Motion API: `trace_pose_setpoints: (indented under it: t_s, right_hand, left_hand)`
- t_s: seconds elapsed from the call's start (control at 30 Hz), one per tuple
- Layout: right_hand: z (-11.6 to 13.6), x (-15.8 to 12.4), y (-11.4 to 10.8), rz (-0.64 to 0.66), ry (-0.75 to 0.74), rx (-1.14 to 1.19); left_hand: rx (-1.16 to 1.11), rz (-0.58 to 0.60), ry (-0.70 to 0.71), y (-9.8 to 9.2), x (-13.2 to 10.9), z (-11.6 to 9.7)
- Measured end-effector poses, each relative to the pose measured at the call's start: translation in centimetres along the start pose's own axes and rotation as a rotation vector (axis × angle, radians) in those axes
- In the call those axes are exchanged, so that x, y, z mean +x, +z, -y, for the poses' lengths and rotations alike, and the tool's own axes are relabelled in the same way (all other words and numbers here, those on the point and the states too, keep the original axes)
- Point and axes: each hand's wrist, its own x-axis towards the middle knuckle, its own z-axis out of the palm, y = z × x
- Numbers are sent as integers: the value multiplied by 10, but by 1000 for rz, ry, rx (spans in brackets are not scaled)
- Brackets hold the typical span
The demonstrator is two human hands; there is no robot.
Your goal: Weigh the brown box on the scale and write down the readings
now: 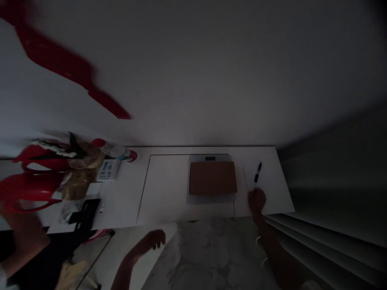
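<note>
A brown rectangular block or box (213, 178) lies on a grey flat scale (196, 199) with a small dark display, in the middle of the white table. On a white sheet of paper (273, 181) to the right rests a black pen (258, 172). My right hand (256, 200) is closed at the table just below the pen, apart from it; its grip is hidden from view. In front of the table edge, my left hand (155, 239) hangs in the air with loosely bent fingers and nothing in it.
At the table's left end stand a red pitcher (33, 187), a bottle with a red cap (116, 151), a small white box (108, 170) and a black object (87, 213). Another person's arm (26, 237) reaches in there. A red decoration (60, 60) hangs on the wall.
</note>
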Motion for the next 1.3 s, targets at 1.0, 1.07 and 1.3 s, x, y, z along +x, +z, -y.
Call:
trace_pose_setpoints:
  t_s: [1.0,1.07,1.3]
  right_hand:
    - [9,0,-17,91,13,-16]
    - [10,0,-18,96,13,-17]
    - [10,0,-15,95,44,-22]
  left_hand:
    - [478,-610,-181,51,105,-74]
    - [480,-606,-182,50,105,-75]
    - [485,-605,-175,50,105,-77]
